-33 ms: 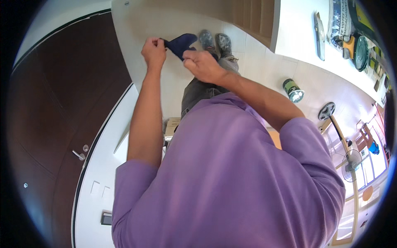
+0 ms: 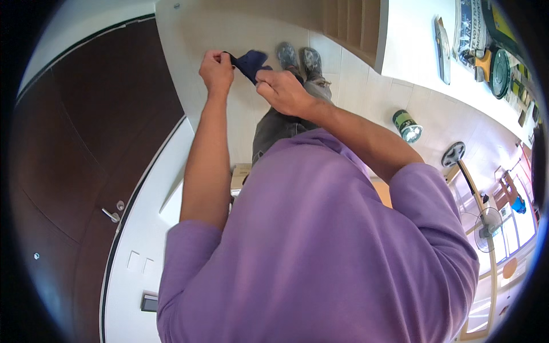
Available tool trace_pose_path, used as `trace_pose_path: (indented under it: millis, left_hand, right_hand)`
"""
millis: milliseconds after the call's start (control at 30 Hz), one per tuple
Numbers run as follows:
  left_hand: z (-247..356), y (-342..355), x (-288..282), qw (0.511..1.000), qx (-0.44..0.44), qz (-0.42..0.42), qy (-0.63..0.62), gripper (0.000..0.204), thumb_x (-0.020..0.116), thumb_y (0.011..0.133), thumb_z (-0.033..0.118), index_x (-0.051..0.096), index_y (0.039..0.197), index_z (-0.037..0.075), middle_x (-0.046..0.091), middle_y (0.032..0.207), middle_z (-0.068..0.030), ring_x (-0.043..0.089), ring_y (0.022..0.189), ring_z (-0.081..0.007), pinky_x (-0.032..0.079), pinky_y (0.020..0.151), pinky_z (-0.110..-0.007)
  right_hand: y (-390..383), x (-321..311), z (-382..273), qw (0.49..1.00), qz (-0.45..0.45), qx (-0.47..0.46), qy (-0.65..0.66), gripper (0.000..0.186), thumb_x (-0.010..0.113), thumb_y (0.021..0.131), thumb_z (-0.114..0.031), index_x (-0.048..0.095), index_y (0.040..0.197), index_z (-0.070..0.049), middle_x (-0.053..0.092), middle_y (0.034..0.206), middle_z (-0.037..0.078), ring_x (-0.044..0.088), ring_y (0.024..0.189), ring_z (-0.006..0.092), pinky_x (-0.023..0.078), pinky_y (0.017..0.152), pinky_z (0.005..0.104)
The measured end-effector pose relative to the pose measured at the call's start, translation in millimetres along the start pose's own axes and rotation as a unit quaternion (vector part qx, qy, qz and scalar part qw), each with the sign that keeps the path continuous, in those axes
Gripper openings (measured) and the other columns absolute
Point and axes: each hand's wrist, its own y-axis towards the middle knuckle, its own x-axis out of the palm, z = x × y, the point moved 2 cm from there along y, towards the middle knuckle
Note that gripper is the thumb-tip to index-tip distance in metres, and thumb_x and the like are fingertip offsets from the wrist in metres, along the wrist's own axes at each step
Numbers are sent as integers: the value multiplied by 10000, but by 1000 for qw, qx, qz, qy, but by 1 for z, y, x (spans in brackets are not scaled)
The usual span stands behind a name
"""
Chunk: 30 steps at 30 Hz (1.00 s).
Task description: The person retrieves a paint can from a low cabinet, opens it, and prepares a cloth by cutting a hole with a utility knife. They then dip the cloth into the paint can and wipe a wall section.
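A dark navy piece of cloth [image 2: 250, 64] is stretched between my two hands, over the floor and just left of my shoes. I cannot make out what kind of item it is. My left hand [image 2: 217, 73] pinches its left end at the fingertips. Lower on its right side, my right hand [image 2: 283, 91] grips the edge with curled fingers. The cloth's far part is bunched and sticks up between the hands. Beyond my right hand are my worn, dusty shoes [image 2: 311, 62].
A dark brown door [image 2: 86, 131] with a metal handle [image 2: 110, 215] stands at left. On the right, a white counter [image 2: 409, 40] carries a long-bladed tool [image 2: 442, 51] and a round green lid [image 2: 500, 74]. A green can [image 2: 407, 126] and standing fan [image 2: 488, 228] are below; a person [image 2: 516, 200] is farther off.
The cloth's far part has dropped and crumpled from a smoother, raised shape. My left hand has shifted slightly right; both hands keep their hold.
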Motion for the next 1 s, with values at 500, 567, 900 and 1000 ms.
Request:
trace_pose_path:
  millis: [500, 567, 900, 1000]
  left_hand:
    - [69, 41, -62, 986, -11, -111, -124, 294, 683, 979, 245, 653, 1134, -2, 661, 912, -66, 614, 841, -158, 504, 784, -307]
    - [79, 38, -71, 990, 30, -140, -21, 349, 731, 948, 321, 682, 1111, 16, 645, 835, -50, 599, 777, -152, 495, 736, -315]
    - [62, 21, -98, 851, 104, -442, 265, 440, 739, 914, 474, 743, 1017, 46, 662, 729, -155, 640, 690, -266, 493, 676, -405]
    - [59, 17, -95, 863, 186, -356, 306, 383, 672, 979, 415, 724, 968, 36, 684, 764, -184, 667, 704, -336, 507, 671, -440]
  right_hand:
    - [53, 33, 45, 997, -8, 32, -63, 517, 616, 984, -449, 624, 1125, 48, 680, 1047, 316, 666, 1054, 432, 523, 901, 489]
    - [60, 46, 52, 987, -100, 63, -109, 556, 648, 960, -472, 623, 1139, 54, 690, 1009, 311, 680, 1016, 436, 528, 894, 495]
    - [10, 23, 46, 999, 2, 47, 1, 393, 684, 956, -365, 672, 1116, -7, 715, 988, 258, 695, 957, 428, 536, 850, 497]
    - [8, 15, 43, 999, 10, -10, -38, 345, 652, 981, -334, 684, 1065, -1, 711, 971, 255, 697, 940, 423, 537, 851, 489]
